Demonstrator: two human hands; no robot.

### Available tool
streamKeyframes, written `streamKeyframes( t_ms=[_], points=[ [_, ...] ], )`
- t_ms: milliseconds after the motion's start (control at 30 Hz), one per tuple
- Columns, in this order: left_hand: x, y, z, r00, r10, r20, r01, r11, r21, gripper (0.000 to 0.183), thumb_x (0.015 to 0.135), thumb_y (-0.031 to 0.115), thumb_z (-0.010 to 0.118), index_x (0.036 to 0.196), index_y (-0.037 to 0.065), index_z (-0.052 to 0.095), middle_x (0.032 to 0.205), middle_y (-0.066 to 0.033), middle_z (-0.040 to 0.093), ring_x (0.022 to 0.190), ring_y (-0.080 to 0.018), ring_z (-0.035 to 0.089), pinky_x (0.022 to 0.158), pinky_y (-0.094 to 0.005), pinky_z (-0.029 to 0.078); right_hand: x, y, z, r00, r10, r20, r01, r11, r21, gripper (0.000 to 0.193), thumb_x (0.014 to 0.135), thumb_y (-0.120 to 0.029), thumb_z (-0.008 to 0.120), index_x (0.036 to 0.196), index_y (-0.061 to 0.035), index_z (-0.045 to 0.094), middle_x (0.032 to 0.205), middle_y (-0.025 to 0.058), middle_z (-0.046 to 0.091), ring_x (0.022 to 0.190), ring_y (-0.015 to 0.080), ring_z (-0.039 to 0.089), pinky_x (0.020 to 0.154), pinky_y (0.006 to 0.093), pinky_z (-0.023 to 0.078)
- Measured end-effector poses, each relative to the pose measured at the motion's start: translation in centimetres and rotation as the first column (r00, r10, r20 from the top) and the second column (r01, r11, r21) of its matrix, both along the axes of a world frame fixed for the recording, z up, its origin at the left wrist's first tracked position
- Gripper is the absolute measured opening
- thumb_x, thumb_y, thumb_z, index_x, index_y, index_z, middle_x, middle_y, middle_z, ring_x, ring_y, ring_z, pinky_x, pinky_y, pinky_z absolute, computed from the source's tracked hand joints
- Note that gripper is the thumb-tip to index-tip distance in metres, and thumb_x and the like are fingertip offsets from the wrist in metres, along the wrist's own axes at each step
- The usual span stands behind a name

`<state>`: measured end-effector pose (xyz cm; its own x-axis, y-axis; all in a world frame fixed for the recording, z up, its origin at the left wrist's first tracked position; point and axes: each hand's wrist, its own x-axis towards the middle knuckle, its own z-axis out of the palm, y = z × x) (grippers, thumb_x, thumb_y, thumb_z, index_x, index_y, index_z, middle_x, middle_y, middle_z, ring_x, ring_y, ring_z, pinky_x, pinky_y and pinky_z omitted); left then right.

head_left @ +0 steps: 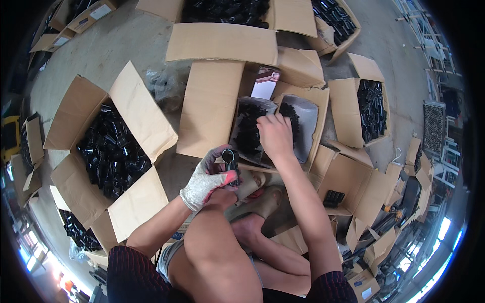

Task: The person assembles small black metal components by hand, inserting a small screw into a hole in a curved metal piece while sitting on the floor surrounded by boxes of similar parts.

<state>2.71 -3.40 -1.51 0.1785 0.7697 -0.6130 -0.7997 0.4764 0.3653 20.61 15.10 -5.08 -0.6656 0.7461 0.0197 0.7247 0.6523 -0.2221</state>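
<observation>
My left hand, in a pale grey glove with pink-red patches, grips a black plastic part with a round ring at its top end. It holds the part upright above my knee. My bare right hand reaches over two grey trays set inside an open cardboard box. Its fingers curl down together among small black pieces piled in the trays. The fingertips are partly hidden, so what they pinch does not show. Behind the trays, a phone leans upright in the box.
At left, an open carton holds many glossy black parts. More cartons of black parts stand at the back and right. A carton near my right arm holds several black tubes. Clear plastic bags lie on the floor.
</observation>
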Motion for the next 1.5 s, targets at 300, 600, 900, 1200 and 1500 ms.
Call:
streamKeyframes(
  t_ms=[300, 600, 900, 1200, 1500],
  points=[
    [0.1, 0.7, -0.2, 0.986, 0.168, 0.027, -0.167, 0.986, -0.014, 0.077, 0.087, 0.01, 0.083, 0.151, 0.024, 0.043, 0.117, -0.0148, 0.069, 0.1, -0.034, 0.074, 0.081, -0.0399, 0.064, -5.5, 0.7, -5.5, 0.814, 0.053, 0.578, 0.037, 0.989, -0.143, 0.022, 0.093, -0.014, 0.06, 0.101, -0.0131, 0.081, 0.105, 0.0086, 0.077, 0.111, 0.026, 0.067, 0.096, 0.0414, 0.043],
    [0.2, 2.7, -0.8, 0.983, 0.182, -0.028, -0.183, 0.983, -0.012, 0.078, 0.088, 0.009, 0.081, 0.153, 0.023, 0.041, 0.117, -0.0155, 0.068, 0.104, -0.0334, 0.072, 0.085, -0.0391, 0.064, -4.7, -1.1, -5.8, 0.861, 0.112, 0.497, -0.022, 0.983, -0.183, 0.023, 0.091, -0.008, 0.057, 0.103, -0.008, 0.076, 0.111, 0.0125, 0.073, 0.115, 0.0275, 0.062, 0.094, 0.0393, 0.047],
    [0.7, 3.2, -0.5, 0.975, 0.221, 0.009, -0.221, 0.975, 0.024, 0.085, 0.086, 0.006, 0.082, 0.156, 0.023, 0.037, 0.124, -0.0146, 0.065, 0.11, -0.0313, 0.07, 0.095, -0.0441, 0.061, -2.9, -2.1, -2.1, 0.995, -0.102, -0.012, 0.091, 0.93, -0.357, 0.022, 0.089, 0.003, 0.061, 0.11, -0.0011, 0.064, 0.101, 0.0134, 0.072, 0.096, 0.0298, 0.07, 0.083, 0.0394, 0.056],
    [1.8, 2.6, -1.1, 0.966, 0.13, -0.224, -0.094, 0.982, 0.166, 0.092, 0.081, -0.003, 0.083, 0.158, 0.012, 0.034, 0.119, -0.0102, 0.064, 0.11, -0.0224, 0.068, 0.095, -0.0382, 0.059, -1.1, -8.7, 5.6, 0.325, -0.811, -0.487, 0.02, 0.52, -0.854, 0.022, 0.097, -0.001, 0.07, 0.117, 0.0013, 0.061, 0.105, 0.0092, 0.077, 0.09, 0.0056, 0.067, 0.077, 0.0209, 0.051],
    [2.5, 2.7, -0.1, 0.909, 0.12, -0.398, -0.034, 0.976, 0.217, 0.09, 0.079, -0.008, 0.081, 0.156, 0.01, 0.038, 0.127, -0.0136, 0.064, 0.115, -0.0217, 0.066, 0.099, -0.037, 0.056, -0.5, -10.6, 6.4, 0.365, -0.801, -0.475, 0.301, 0.584, -0.754, 0.014, 0.092, -0.01, 0.079, 0.103, -0.0018, 0.076, 0.085, -0.0018, 0.068, 0.071, 0.0041, 0.048, 0.066, 0.0201, 0.042]
  ],
)
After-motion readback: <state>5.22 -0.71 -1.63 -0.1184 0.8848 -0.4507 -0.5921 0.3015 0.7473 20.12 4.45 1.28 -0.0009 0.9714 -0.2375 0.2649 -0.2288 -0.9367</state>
